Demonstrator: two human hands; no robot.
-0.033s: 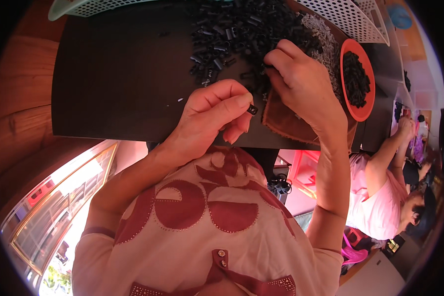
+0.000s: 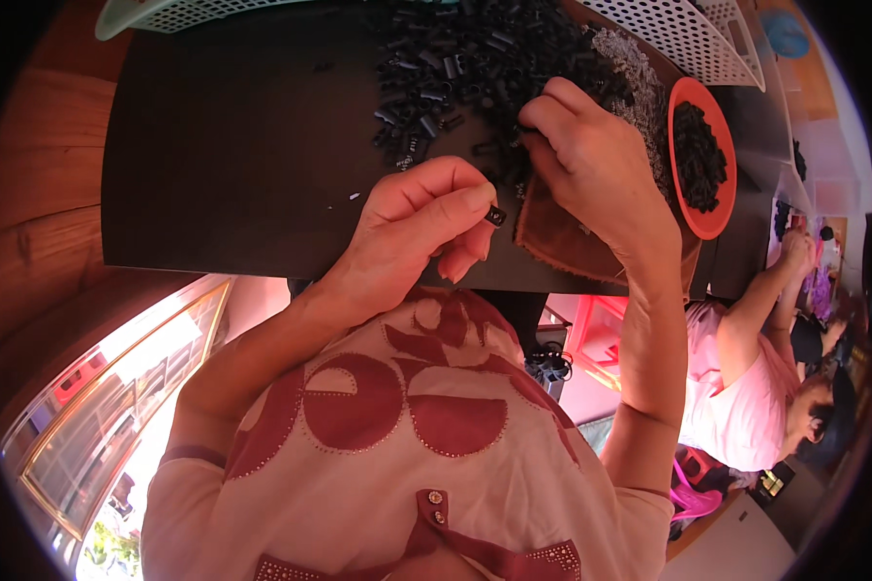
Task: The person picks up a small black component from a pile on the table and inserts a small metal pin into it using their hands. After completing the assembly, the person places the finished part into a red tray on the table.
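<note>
My left hand (image 2: 421, 218) is closed in a pinch on a small black tube-shaped piece (image 2: 495, 215), its end sticking out past the thumb and pale inside. To its right, my right hand (image 2: 596, 150) has its thumb and fingers pressed together at the near edge of a heap of black tube pieces (image 2: 446, 68). Something dark shows at those fingertips, too small and hidden to name. A brown cloth (image 2: 572, 242) lies under my right hand at the table's front edge. Beside the heap is a pile of small clear and silvery bits (image 2: 630, 73).
An orange bowl (image 2: 727, 126) of black pieces stands right of my right hand on the dark table (image 2: 233, 155). A white perforated basket (image 2: 683, 39) and a pale green basket (image 2: 194, 12) stand at the back. Another person (image 2: 736, 387) in pink sits at the right.
</note>
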